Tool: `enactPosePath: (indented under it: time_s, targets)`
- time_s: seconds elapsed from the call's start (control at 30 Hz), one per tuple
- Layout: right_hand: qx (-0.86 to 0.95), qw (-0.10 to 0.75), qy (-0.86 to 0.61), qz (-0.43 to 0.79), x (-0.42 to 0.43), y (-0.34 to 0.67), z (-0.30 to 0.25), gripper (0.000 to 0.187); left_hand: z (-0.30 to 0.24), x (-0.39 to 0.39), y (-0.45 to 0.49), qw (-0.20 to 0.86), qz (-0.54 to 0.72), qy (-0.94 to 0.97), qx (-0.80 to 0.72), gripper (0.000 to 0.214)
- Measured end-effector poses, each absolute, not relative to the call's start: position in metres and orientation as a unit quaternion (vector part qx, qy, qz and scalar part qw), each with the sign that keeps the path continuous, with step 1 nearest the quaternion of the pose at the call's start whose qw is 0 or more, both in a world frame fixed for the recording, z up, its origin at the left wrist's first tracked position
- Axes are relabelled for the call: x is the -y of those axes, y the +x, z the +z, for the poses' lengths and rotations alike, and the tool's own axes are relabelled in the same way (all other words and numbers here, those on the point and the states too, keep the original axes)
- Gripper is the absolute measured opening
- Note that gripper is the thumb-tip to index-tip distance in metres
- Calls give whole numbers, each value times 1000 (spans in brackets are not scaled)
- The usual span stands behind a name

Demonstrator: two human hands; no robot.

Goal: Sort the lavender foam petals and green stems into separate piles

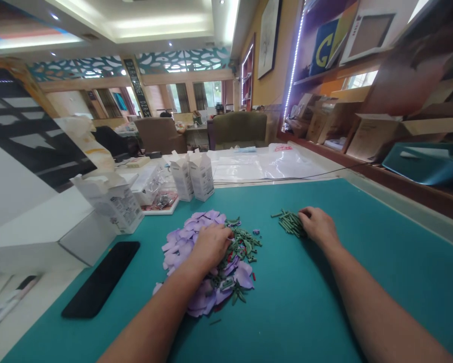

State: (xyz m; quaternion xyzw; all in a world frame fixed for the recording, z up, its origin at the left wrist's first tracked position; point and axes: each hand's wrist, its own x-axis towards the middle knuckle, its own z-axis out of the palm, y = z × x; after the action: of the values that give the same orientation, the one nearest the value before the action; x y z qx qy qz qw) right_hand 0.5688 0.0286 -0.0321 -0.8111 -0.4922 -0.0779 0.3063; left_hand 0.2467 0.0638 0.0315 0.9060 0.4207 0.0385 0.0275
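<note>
A heap of purple petal pieces (184,239) mixed with small green parts (246,244) lies on the teal mat (325,302). My left hand (210,246) rests on top of this heap, fingers curled down into the pieces; what they hold is hidden. To the right sits a small bundle of green stem sticks (290,222). My right hand (318,226) lies beside that bundle, its fingertips curled against the sticks.
A black phone (102,277) lies at the mat's left edge. White cartons (191,175) and an open white box (111,199) stand behind the heap. Clear plastic sheets (264,164) cover the far table. Shelves with cardboard boxes (370,133) and a teal bin (427,161) run along the right.
</note>
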Motion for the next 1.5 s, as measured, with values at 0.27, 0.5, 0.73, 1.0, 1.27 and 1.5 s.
enactPosePath:
  time_s: [0.27, 0.5, 0.73, 1.0, 1.27, 1.5]
  targets:
    - [531, 335, -774, -82, -31, 554, -28, 26, 27, -62, 250, 5, 19, 914, -406, 28]
    - [559, 351, -747, -84, -31, 546, -26, 26, 20, -58, 253, -40, 7, 919, -391, 25]
    - [571, 361, -733, -82, -30, 538, -22, 29, 23, -55, 256, -57, 5, 915, -400, 22]
    - [586, 377, -713, -79, -29, 527, -19, 27, 26, -55, 254, -47, -9, 906, -420, 19]
    - [603, 383, -696, -76, -27, 520, -14, 26, 20, -57, 254, -39, -3, 905, -424, 21]
    - [618, 379, -686, -64, -26, 509, -11, 25, 21, -57, 254, -35, -11, 905, -424, 21]
